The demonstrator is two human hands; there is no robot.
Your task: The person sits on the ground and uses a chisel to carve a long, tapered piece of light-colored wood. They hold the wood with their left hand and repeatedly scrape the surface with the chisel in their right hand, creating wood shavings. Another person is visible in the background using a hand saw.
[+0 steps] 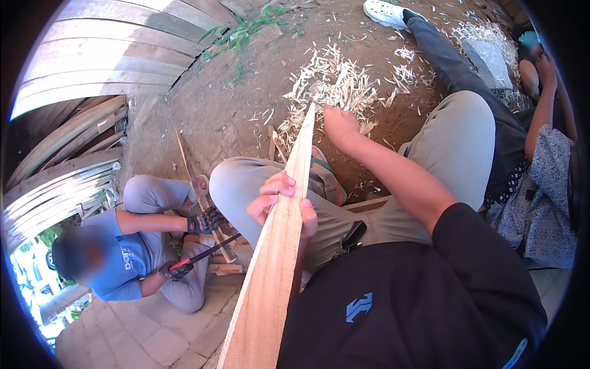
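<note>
A long, pale wooden plank (265,283) slants up from the lower edge, past my torso, and narrows to a point near the wood shavings. My left hand (276,200) is wrapped round it about midway, fingers on one edge and thumb on the other. Close beside the pointed tip, my right hand (340,125) is closed in a fist, its arm stretched forward over my right thigh. Whatever that fist holds, if anything, is hidden. Behind the tip lies a pile of curled wood shavings (338,80) on the bare soil.
At left sits a person in a blue shirt (120,249), with dark gloves, a narrow wooden strip (200,190) and a dark blade (212,249) with a red handle. Other people sit at right, one leg (445,55) stretched out. A plank wall (123,52) stands far left.
</note>
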